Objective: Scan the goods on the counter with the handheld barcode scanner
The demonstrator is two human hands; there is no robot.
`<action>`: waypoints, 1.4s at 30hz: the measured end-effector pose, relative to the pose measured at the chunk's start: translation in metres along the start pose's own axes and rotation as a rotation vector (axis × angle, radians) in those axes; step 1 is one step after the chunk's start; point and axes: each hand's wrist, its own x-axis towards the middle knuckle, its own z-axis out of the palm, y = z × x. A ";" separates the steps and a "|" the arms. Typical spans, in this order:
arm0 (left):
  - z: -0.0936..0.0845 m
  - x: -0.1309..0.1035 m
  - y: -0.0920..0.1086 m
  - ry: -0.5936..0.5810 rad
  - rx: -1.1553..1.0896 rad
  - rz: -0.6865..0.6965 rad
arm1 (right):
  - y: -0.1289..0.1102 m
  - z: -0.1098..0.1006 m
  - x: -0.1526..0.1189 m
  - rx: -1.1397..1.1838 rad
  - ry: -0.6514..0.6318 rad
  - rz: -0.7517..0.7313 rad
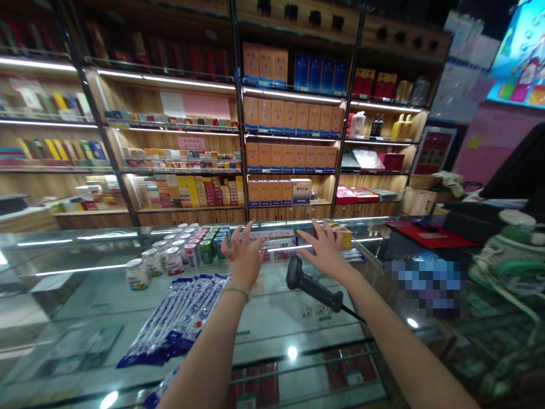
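Note:
My left hand hovers over the glass counter with its fingers spread and nothing in it. A fanned row of blue-and-white plastic packets lies beside that wrist, to the left. Rows of small jars and canisters stand just left of the fingers. My right hand is also held out, fingers apart and holding nothing. Behind its fingers sits a stack of yellow packs. Between my forearms a black barcode scanner rests on the glass, its cable running under my right arm.
Wooden shelves with orange boxes and cigarette-like packs line the far wall. To the right are a red mat, a blurred-out blue item and a green-and-white bottle. A black monitor stands at the right edge.

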 end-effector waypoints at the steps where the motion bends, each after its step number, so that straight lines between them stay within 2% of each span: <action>1: -0.001 0.000 0.000 -0.005 0.000 -0.005 | -0.001 -0.002 -0.004 -0.008 -0.008 -0.004; 7: -0.004 0.000 0.002 -0.016 -0.039 -0.031 | -0.011 -0.009 -0.028 -0.029 -0.105 0.010; 12: 0.000 -0.001 0.000 0.004 -0.064 -0.047 | -0.026 -0.001 -0.055 -0.054 -0.219 0.033; 16: 0.001 -0.001 0.000 0.008 -0.061 -0.049 | -0.036 0.012 -0.069 -0.103 -0.199 0.104; 26: 0.001 -0.001 -0.001 0.036 -0.054 -0.050 | -0.040 0.022 -0.075 -0.088 -0.145 0.104; 32: 0.004 -0.002 -0.004 0.050 -0.046 -0.063 | -0.041 0.005 -0.074 -0.003 -0.073 0.087; 36: 0.003 -0.002 -0.003 0.040 -0.059 -0.087 | -0.044 -0.009 -0.076 0.062 -0.097 0.116; 42: 0.002 -0.002 -0.003 0.040 -0.078 -0.101 | -0.050 -0.010 -0.079 0.053 -0.094 0.074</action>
